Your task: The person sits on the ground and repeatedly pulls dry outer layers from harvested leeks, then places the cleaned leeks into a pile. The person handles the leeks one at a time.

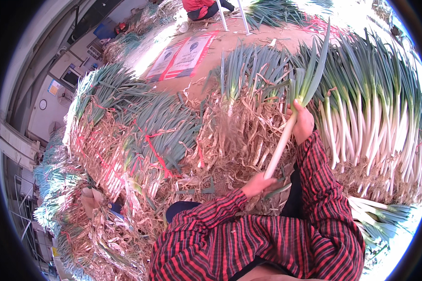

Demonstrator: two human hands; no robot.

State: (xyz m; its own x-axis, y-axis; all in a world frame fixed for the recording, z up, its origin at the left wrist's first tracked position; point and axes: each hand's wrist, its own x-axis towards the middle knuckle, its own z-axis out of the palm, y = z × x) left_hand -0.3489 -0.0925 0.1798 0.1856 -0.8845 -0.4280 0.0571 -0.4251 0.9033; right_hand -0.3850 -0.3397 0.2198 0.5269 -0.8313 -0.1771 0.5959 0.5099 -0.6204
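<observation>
A single leek (281, 145) slants across in front of me, its white shaft bare and its green leaves pointing up and away. My right hand (303, 121) is closed around it just below the leaves. Down at the lower end, my left hand (258, 184) grips the base of the shaft, its fingers slightly blurred; the root end is hidden by them. Beyond the shaft lies a heap of untrimmed leeks (246, 95) with dry brown outer leaves. Close on the right, a dense row of leeks with clean white shafts (369, 112) lies with its roots toward me.
Bundles of leeks (165, 130) with red ties are piled at the left. Dry leaf scraps (116, 232) cover the ground near me. Farther off lie a printed sack (183, 56), white metal legs (244, 17) and a seated person in red (198, 8). More leeks (376, 214) lie at lower right.
</observation>
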